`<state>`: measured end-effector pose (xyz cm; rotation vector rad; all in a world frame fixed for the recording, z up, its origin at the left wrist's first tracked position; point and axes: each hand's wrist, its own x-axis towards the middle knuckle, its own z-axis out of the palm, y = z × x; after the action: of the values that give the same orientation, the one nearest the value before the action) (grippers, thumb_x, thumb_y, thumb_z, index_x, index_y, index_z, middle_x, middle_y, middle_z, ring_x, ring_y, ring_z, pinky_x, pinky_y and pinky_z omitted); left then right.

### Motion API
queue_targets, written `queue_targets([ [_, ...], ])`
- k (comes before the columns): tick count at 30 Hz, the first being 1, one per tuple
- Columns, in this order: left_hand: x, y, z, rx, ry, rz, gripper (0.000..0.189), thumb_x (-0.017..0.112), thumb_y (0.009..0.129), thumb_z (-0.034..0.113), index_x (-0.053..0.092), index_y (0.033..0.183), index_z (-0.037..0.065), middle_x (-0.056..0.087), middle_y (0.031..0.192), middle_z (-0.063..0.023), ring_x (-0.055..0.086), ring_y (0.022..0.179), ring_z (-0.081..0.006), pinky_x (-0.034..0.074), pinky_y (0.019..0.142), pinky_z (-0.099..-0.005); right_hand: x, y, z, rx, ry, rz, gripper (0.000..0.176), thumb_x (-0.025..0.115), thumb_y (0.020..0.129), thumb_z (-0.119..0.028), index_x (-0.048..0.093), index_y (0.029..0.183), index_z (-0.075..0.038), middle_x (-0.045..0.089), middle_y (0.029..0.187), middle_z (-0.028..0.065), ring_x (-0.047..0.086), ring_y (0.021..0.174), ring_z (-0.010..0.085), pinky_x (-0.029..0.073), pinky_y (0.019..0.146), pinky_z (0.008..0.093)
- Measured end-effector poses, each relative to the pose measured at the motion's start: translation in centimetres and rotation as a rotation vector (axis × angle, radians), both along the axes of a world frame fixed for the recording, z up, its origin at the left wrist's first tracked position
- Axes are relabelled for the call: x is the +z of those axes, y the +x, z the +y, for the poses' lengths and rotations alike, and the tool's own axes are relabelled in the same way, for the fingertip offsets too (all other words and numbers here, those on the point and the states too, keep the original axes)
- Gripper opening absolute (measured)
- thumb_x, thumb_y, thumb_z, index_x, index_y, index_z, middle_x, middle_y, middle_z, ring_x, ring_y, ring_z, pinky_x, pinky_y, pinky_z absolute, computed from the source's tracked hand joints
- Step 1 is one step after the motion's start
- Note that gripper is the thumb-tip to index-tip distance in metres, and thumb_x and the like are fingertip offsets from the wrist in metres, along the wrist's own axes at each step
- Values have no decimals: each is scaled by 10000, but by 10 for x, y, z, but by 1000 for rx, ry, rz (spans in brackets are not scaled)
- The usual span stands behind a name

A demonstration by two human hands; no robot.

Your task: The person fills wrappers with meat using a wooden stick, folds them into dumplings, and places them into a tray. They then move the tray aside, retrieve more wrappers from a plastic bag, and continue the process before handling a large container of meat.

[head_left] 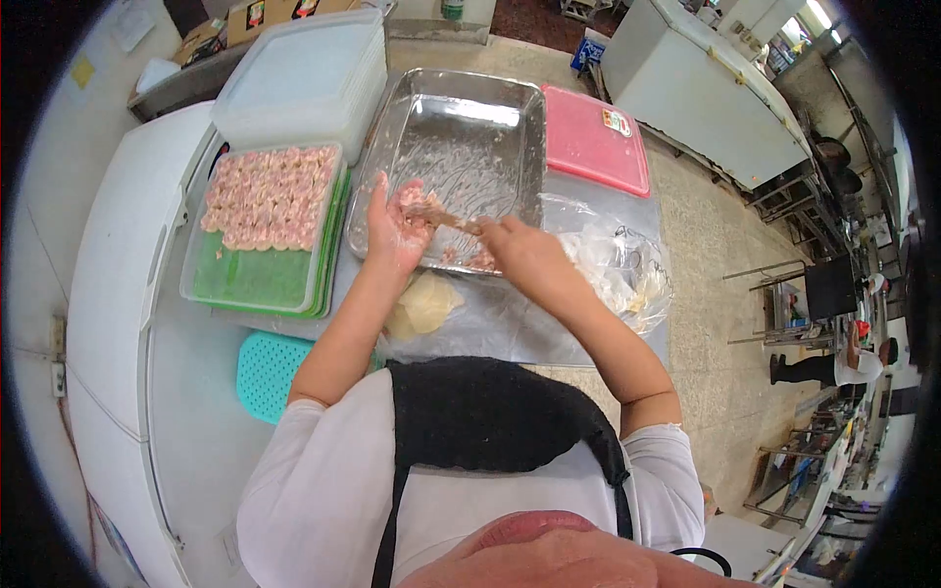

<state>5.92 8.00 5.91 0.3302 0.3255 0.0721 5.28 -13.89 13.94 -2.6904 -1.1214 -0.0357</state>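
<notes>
Over the near left part of a metal tray (461,167), my left hand (397,230) is raised with its palm up and fingers partly curled around pink minced filling (420,203). My right hand (524,257) grips a thin spatula-like tool (453,220), whose far end touches the filling in my left hand. More filling (482,260) lies at the tray's near edge. Just below the tray is a stack of pale round wrappers (423,306). To the left, a container (260,282) with a green base holds rows of filled pieces (270,196).
Stacked white containers (299,83) stand at the back left. A pink lid (596,142) lies right of the tray, with a clear plastic bag (613,269) nearer. A turquoise basket (270,375) is at the lower left. Another person (858,367) is far right.
</notes>
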Motion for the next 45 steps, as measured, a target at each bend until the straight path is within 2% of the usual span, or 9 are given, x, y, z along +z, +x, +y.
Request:
queue_targets([
  [7,47,-13,-33,68,34,0,402,691,853,256,538,1108,-15,577,791,-32,593,753,-196,503,881,-376,5,40,-38,94,321,307,296,514,968,-234,609,1133,-7,639,926,198,627,856,380,497,754,427],
  [9,46,-24,-32,-109,717,-219,650,685,813,96,368,1379,62,613,949,-82,606,932,-195,526,838,-358,10,45,-50,83,474,451,302,505,978,-231,613,1129,7,652,957,212,628,887,387,495,779,408],
  [15,55,-14,-26,-124,1659,-514,537,755,736,48,576,1241,77,657,1013,-37,625,895,-174,502,829,-296,24,45,-67,225,393,564,311,511,980,-224,622,1139,20,653,1044,238,637,952,378,496,822,380],
  [25,46,-21,-23,-390,1995,-503,256,768,756,194,661,936,46,659,823,-40,607,746,-147,476,669,-299,-36,74,-67,317,310,444,318,567,943,-288,637,1181,-89,657,1028,184,637,909,367,509,801,405],
  [30,8,-15,-13,-422,1294,-9,264,740,803,217,634,992,66,594,786,-7,540,642,-84,429,531,-254,-24,47,-52,163,334,20,289,522,942,-353,631,1140,-172,654,889,143,648,790,350,518,642,450],
  [33,16,-18,-9,-403,1452,1,331,767,777,211,635,1024,34,607,775,3,555,659,-85,443,569,-246,-73,67,-44,166,248,62,297,498,949,-367,648,1097,-157,657,895,143,654,803,343,520,664,456],
  [36,8,-19,8,-438,1521,-175,443,774,768,191,595,1140,29,626,832,-14,572,704,-94,466,628,-252,-76,87,-69,21,30,77,327,486,951,-382,659,1093,-144,667,892,146,658,827,343,516,707,477],
  [42,48,-21,-4,-164,1807,-524,408,789,731,81,596,1089,40,583,833,-6,563,756,-101,464,676,-258,-26,36,-62,57,498,378,308,550,945,-312,663,1160,-122,676,991,189,650,876,368,509,770,420],
  [45,60,-10,10,-444,1752,-741,321,797,722,95,622,984,32,584,835,-6,565,768,-116,472,685,-261,-35,20,-36,138,555,448,321,543,950,-326,652,1193,-148,670,987,208,646,878,389,506,776,428],
])
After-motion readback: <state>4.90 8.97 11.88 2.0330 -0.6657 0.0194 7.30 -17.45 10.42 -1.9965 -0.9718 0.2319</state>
